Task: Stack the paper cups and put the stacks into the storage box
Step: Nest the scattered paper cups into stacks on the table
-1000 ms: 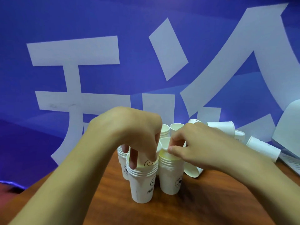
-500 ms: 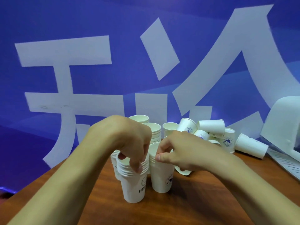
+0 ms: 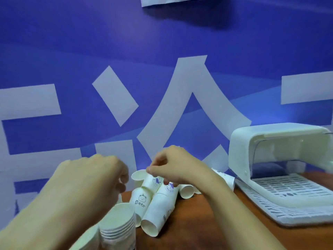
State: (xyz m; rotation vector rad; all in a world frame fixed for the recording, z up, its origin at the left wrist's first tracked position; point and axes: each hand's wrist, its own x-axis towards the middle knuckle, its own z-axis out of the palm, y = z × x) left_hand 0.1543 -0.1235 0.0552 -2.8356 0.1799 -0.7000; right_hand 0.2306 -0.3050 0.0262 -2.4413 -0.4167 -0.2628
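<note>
right hand (image 3: 177,165) pinched on a tilted paper cup (image 3: 153,184) just left of the storage box (image 3: 241,159), left hand (image 3: 90,179) curled further left, couldn't tell if gripping anything, nested stack (image 3: 119,224) upright on the counter (image 3: 198,230), well left of the box

Hands: you have two in view, left hand (image 3: 93,175) and right hand (image 3: 173,165).
Box: one (image 3: 270,141), at the right edge of the worktop (image 3: 198,222).
Upright stack: one you can be sure of (image 3: 118,226), at the near edge, with six rims showing. A white shape just left of it is cut off by your arm, so leave it uncounted.
Loose cups: at least six mid-worktop. Your right hand covers part of them, so you cannot get an exact number.
Bear cup: one (image 3: 140,201).
Purple badges: two, one badge cup (image 3: 155,181) and a second (image 3: 169,188) just beside it.
Far-edge cups: two lying down (image 3: 186,191) (image 3: 223,177).
</note>
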